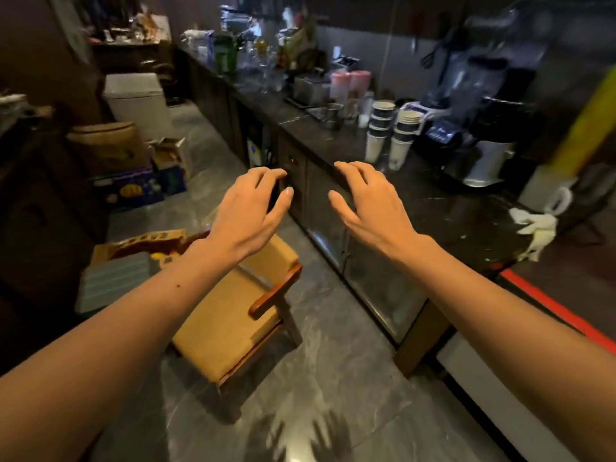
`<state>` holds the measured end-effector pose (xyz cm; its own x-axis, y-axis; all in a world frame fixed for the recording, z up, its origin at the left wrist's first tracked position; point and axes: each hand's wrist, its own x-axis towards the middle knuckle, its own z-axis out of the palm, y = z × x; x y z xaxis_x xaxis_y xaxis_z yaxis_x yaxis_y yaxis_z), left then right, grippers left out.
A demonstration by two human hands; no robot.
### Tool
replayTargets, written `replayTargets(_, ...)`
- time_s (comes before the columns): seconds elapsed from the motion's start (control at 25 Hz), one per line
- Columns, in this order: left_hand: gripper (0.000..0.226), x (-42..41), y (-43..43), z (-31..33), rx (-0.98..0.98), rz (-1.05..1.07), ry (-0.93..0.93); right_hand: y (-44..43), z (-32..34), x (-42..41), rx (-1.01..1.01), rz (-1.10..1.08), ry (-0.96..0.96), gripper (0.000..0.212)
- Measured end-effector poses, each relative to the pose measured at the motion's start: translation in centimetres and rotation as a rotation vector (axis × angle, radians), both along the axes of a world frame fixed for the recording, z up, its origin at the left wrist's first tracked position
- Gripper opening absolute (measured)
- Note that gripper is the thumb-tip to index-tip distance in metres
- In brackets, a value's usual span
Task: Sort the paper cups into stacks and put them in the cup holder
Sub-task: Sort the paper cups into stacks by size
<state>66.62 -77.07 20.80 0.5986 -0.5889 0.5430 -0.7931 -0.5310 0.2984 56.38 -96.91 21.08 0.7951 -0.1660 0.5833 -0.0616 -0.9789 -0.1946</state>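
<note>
Cardboard boxes (110,148) on floor at left, contents unclear. Yellow chair (233,305) below raised arms. Left hand (253,208) spread, fingers curled, empty, in air. Right hand (366,201) likewise spread and empty, over the edge of the dark counter (466,221). Two stacks of paper cups (391,131) upright on counter beyond right hand, side by side, white with dark bands. White cloth (533,228) at far right.
</note>
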Motion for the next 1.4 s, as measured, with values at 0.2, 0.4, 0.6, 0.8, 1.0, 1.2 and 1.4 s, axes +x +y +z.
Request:
replayTargets(0.2,0.052,1.3,-9.1,0.1,-0.019,-0.113,0.038,-8.1,0.4,-1.7,0.016,-0.133,-0.020,0.052)
replayTargets(0.4,0.045,5.3,-17.0,-1.4,-0.004,-0.207,0.056,-14.4,-1.1,0.7,0.031,-0.227,0.014,0.053)
replayTargets(0.6,0.045,12.9,-24.1,-2.7,0.009,-0.264,0.068,-20.5,-1.9,7.8,0.019,-0.294,0.066,0.055)
replayTargets(0.8,0.045,21.7,-31.5,-2.9,0.037,-0.314,0.099,-26.6,-1.6,15.6,0.038,-0.360,0.114,0.055)
replayTargets(1.0,0.046,27.5,-39.1,-4.2,0.058,-0.362,0.179,-33.5,-2.7,20.8,0.097,-0.431,0.153,0.055)
replayTargets(1.2,0.046,33.1,-48.8,-6.4,0.011,-0.408,0.288,-42.8,-4.9,26.2,0.172,-0.431,0.163,0.055)
replayTargets(1.4,0.046,36.6,-58.2,-8.1,-0.030,-0.442,0.457,-52.5,-5.6,31.0,0.364,-0.358,0.162,0.058)
